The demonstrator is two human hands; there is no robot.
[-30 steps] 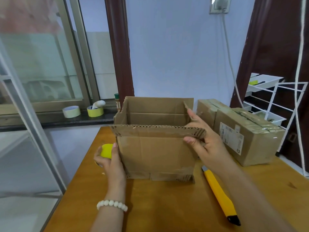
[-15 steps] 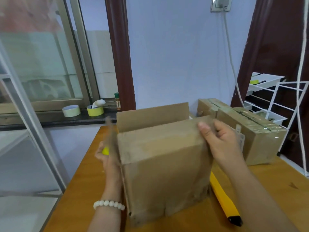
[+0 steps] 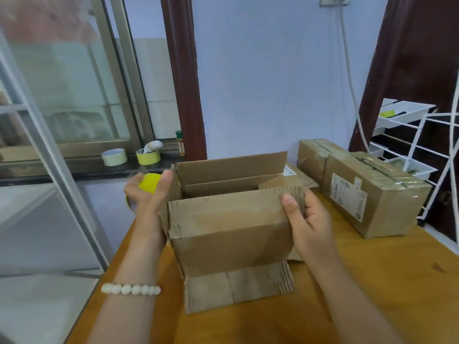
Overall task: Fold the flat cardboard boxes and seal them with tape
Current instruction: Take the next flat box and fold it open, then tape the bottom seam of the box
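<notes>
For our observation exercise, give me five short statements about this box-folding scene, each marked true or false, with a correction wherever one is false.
1. The open cardboard box is unsealed at the top. True.
2. The left hand holds a yellow tape roll. True.
3. The right hand lies flat on the table. False: its grip is on the box's near right top edge.
4. The sealed boxes stand to the left of the open box. False: they stand to its right, further back.
5. Two tape rolls sit on the window ledge. True.
</notes>
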